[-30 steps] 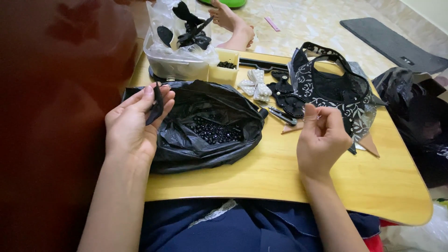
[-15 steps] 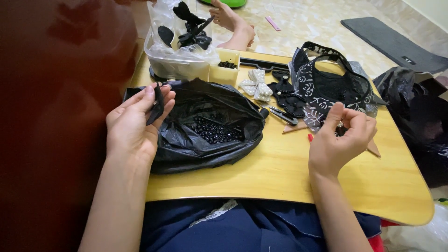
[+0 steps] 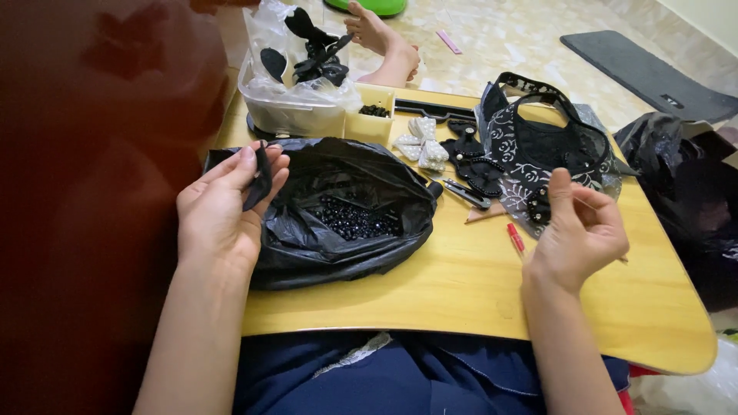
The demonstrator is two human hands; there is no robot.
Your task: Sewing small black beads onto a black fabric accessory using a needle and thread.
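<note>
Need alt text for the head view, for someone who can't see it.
The left hand pinches a small black piece above an open black plastic bag of black beads on a wooden lap table. The right hand is raised, fingers curled, beside a black lace bag.

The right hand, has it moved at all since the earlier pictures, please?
Yes. The right hand has shifted rightward and slightly away from the person, off the black bead bag toward the patterned bag.

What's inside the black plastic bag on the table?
The black plastic bag holds a heap of small black beads. Its folds hide whatever lies deeper or toward the sides.
</note>
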